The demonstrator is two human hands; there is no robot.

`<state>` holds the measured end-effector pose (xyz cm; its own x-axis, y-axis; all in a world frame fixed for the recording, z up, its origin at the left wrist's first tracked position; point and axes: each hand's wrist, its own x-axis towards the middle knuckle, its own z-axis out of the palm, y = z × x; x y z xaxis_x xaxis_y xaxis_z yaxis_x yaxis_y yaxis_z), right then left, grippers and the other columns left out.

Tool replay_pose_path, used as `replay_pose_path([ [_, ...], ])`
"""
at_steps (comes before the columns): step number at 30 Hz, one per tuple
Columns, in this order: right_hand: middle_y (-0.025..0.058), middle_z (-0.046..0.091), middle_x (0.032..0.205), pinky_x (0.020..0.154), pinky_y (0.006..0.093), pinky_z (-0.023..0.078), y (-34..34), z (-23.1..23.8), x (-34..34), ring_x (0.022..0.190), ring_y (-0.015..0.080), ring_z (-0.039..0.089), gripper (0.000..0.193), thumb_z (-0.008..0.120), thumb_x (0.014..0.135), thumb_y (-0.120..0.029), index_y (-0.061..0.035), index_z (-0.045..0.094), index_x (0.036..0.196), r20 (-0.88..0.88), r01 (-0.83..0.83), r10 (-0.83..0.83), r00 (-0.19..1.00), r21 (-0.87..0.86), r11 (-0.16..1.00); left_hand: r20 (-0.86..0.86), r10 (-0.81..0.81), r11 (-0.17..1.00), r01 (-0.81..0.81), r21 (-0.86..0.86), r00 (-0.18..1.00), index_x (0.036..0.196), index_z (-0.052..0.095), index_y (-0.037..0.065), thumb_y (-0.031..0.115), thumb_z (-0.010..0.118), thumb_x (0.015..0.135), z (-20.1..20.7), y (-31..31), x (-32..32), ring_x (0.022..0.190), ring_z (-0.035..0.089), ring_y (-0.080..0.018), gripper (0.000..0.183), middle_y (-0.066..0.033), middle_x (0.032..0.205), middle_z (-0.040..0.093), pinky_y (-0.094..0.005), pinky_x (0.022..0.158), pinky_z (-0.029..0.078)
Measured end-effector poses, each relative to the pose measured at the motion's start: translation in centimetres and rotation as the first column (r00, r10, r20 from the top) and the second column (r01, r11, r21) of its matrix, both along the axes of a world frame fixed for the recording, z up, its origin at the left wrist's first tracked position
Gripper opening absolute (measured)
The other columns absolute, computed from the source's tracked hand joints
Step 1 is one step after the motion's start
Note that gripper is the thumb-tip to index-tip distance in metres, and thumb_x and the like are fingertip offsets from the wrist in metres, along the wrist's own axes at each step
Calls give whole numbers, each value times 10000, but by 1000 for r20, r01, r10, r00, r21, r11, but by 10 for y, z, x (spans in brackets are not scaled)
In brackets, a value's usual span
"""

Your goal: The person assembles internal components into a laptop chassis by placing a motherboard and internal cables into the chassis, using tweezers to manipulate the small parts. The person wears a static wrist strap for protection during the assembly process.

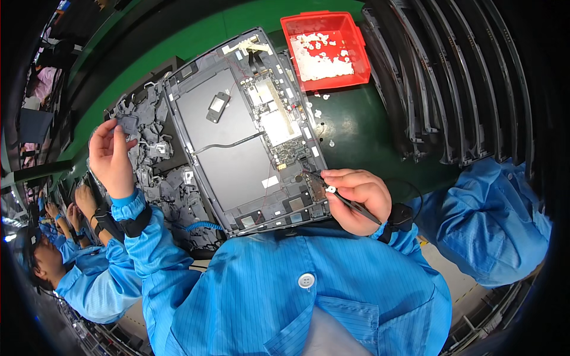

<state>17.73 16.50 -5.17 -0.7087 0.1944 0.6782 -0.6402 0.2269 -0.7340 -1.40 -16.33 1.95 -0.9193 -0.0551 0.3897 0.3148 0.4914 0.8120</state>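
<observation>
My left hand [113, 160] is raised over the left side, its thumb and fingers pinched on a small dark grey plastic part [127, 123]. Below and beside it lies a heap of similar grey parts [160, 148]. In front of me, an opened device housing [208, 142] lies tilted, showing a circuit board [279, 121] and thin wires. A dark rectangular module [218, 107] rests on its flat panel. At the housing's lower right corner, my right hand [362, 199] is closed on black tweezers [358, 207]. A small white piece [331, 189] shows by its fingertips.
A red bin [361, 56] with many small white pieces stands at the back, and several more lie on the green bench [350, 127]. Long dark frames [439, 83] stand in a row at right. People in blue sit on both sides, including one co-worker [98, 285] at left.
</observation>
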Motion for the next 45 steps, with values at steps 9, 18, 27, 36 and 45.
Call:
replay_pose_path([
  [9,193,597,928,807,397,511,12,14,-13,927,304,610,242,619,691,156,22,520,867,90,87,-68,994,-225,971,78,-164,983,156,93,983,1050,548,-9,65,588,848,26,48,12,779,569,-100,219,-73,977,597,-229,612,528],
  [18,168,565,968,756,368,464,33,20,-119,880,323,563,187,591,733,17,14,600,920,46,515,-586,809,422,746,281,-555,812,438,385,783,1073,466,-49,-15,626,788,42,135,10,726,587,-97,328,-54,844,550,-220,589,531],
  [27,128,626,933,757,280,492,-12,39,-90,860,196,620,194,647,720,91,30,558,881,203,157,-118,972,-190,969,325,-592,801,491,344,738,988,489,-55,39,633,796,33,151,-7,568,546,-47,258,-2,721,567,-158,425,393],
  [36,179,633,887,696,325,517,-18,39,-89,811,283,641,227,683,667,95,35,536,828,87,200,-208,974,94,975,274,-654,745,664,72,705,1126,548,-55,-139,515,731,33,133,0,843,597,-154,405,-121,1083,508,-197,681,510],
  [45,184,615,907,699,317,506,-21,26,-89,810,293,628,223,657,677,108,26,529,841,97,222,-213,972,-97,970,204,-578,811,529,250,790,965,503,-48,-1,519,867,30,149,4,858,612,-204,110,-150,987,596,-253,702,511],
])
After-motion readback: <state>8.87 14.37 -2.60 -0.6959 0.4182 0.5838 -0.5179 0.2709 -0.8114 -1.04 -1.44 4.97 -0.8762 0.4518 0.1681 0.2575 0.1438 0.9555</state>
